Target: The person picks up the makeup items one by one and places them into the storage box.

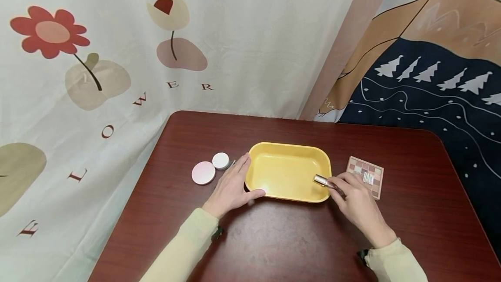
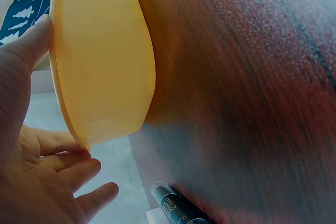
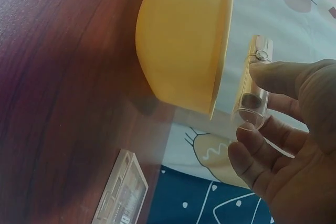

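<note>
A yellow rectangular tray [image 1: 289, 171] stands on the dark red table. Its left end is touched by my left hand [image 1: 234, 186], fingers extended along the rim and thumb at the near corner; the left wrist view shows this hand [image 2: 50, 171] against the tray's side [image 2: 105, 61]. Over the tray's right end, my right hand [image 1: 358, 199] pinches a lipstick tube [image 1: 322, 181] with a shiny gold end pointing into the tray. In the right wrist view the lipstick tube [image 3: 257, 77] shows a clear end and a small ring, between thumb and fingers.
Right of the tray lies an eyeshadow palette [image 1: 376, 179], partly behind my right hand. A pink round compact [image 1: 203, 172] and a smaller white round container [image 1: 221, 161] lie to the left. Beside my left hand is a black tube [image 2: 176, 208] with gold lettering. Curtains hang behind the table.
</note>
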